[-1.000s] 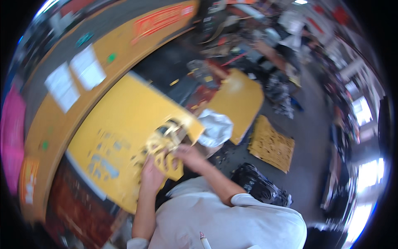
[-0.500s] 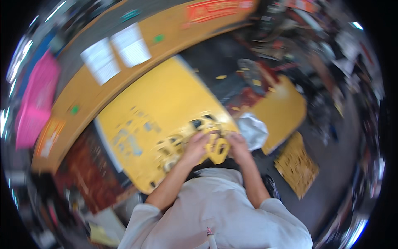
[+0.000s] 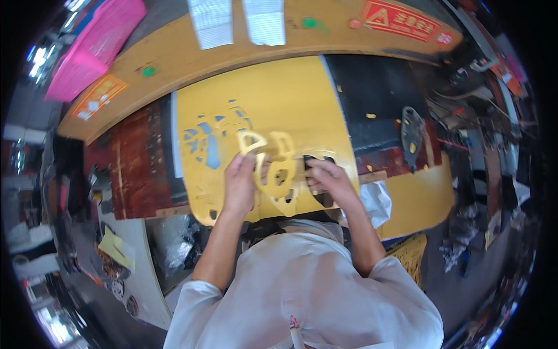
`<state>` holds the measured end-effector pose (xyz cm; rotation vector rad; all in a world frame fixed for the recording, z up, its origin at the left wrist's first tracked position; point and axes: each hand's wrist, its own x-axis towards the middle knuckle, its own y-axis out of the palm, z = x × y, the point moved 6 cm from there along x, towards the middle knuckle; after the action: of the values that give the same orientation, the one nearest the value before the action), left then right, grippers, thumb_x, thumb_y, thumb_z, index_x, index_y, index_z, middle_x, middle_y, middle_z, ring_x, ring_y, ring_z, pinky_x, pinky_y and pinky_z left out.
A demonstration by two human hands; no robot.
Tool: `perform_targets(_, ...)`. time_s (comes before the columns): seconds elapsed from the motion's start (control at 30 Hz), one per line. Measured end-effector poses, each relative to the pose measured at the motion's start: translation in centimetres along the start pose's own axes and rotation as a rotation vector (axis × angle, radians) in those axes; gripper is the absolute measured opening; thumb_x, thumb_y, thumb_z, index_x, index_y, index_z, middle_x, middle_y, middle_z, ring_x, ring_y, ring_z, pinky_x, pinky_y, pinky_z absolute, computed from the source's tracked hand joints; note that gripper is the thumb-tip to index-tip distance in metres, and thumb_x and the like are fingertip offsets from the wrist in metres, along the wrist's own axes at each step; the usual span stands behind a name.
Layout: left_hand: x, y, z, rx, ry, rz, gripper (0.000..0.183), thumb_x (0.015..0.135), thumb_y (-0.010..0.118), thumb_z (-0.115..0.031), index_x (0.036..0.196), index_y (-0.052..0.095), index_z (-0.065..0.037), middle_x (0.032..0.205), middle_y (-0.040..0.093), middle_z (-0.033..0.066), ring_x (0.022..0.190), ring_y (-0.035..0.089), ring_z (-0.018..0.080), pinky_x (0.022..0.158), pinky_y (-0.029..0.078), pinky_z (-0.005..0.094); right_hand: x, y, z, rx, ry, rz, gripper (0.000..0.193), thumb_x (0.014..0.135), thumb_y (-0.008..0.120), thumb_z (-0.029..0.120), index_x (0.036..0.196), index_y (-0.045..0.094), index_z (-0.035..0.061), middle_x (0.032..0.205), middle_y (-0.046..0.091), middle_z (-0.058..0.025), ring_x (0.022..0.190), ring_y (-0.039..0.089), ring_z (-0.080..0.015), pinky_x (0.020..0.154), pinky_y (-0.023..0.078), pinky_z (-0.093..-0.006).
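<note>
A yellow cut-out piece with several holes (image 3: 269,185), flat and thin, is lifted above a large yellow sheet (image 3: 290,87) on the table. My left hand (image 3: 239,180) grips its left edge, fingers closed. To the right of the piece is my right hand (image 3: 332,180), its fingers curled together over the sheet's near right part, beside dark openings. What they pinch, if anything, is blurred. Cut openings also mark the sheet's left side, and more lie partly hidden under the piece and hands.
An orange-yellow beam (image 3: 174,67) spans the far side, with papers on it and a pink basket (image 3: 87,64) at its left. Right of the sheet lie a dark oval tool (image 3: 412,142) and small yellow scraps. A crumpled white bag (image 3: 376,203) hangs by the near right edge.
My view has turned, so the table now sits straighter. The piece has come up off the near part of the sheet in my left hand, and my right hand has moved apart from it.
</note>
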<state>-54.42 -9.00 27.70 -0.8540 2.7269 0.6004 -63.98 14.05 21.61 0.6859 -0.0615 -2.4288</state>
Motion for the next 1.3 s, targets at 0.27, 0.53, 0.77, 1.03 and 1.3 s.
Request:
perform_targets(0.27,-3.7,2.4,7.6,0.06,-0.286,0.058,0.028,0.111,0.062,-0.021,0.122,0.072,0.003,0.105,0.077,0.0114,0.093,0.076,0.0204,0.083,0.066,0.036,-1.9,0.4,-3.6,-0.009,-0.079,0.106,0.031,0.104,0.071,0.021,0.126,0.069,-0.0003,0.095,0.074,-0.0047,0.074,0.069,-0.0112,0.071,0.056,-0.0307)
perform_targets(0.53,-2.6,5.7,9.7,0.424,-0.364,0.389,0.04,0.111,0.063,-0.034,0.129,0.071,0.001,0.103,0.078,0.0103,0.087,0.075,0.0158,0.078,0.065,0.0313,-13.9,-15.1,-8.7,0.739,-0.258,-0.442,0.025,0.107,0.066,0.016,0.127,0.068,0.0011,0.092,0.072,-0.0047,0.071,0.068,-0.014,0.067,0.057,-0.0296)
perform_targets(0.77,-2.5,4.2,12.4,0.597,-0.278,0.451,0.034,0.112,0.061,-0.028,0.129,0.071,0.0,0.106,0.076,0.0058,0.09,0.071,0.0121,0.083,0.06,0.0284,-15.8,-26.2,-22.6,0.054,0.385,-1.047,0.057,0.099,0.069,0.023,0.149,0.058,-0.0024,0.097,0.074,-0.0105,0.08,0.07,-0.0161,0.071,0.056,-0.0319)
perform_targets(1.03,-5.6,-11.0,10.1,0.496,-0.238,-0.15,0.031,0.111,0.064,-0.027,0.123,0.073,0.0,0.098,0.074,0.0043,0.077,0.067,0.011,0.069,0.057,0.0269,-13.0,-25.7,-26.6,0.535,0.146,-1.035,0.047,0.104,0.064,0.016,0.15,0.057,0.0048,0.116,0.068,-0.0082,0.099,0.071,-0.0209,0.077,0.063,-0.0338)
perform_targets(1.3,-12.5,-15.9,12.5,0.387,-0.339,-0.404,0.026,0.109,0.066,-0.03,0.117,0.074,-0.006,0.098,0.074,0.0032,0.079,0.068,0.011,0.067,0.056,0.0262,-12.2,-28.4,-28.0,0.446,0.305,-0.971,0.038,0.103,0.066,0.018,0.14,0.063,0.008,0.113,0.067,-0.0057,0.095,0.07,-0.0199,0.075,0.062,-0.0342)
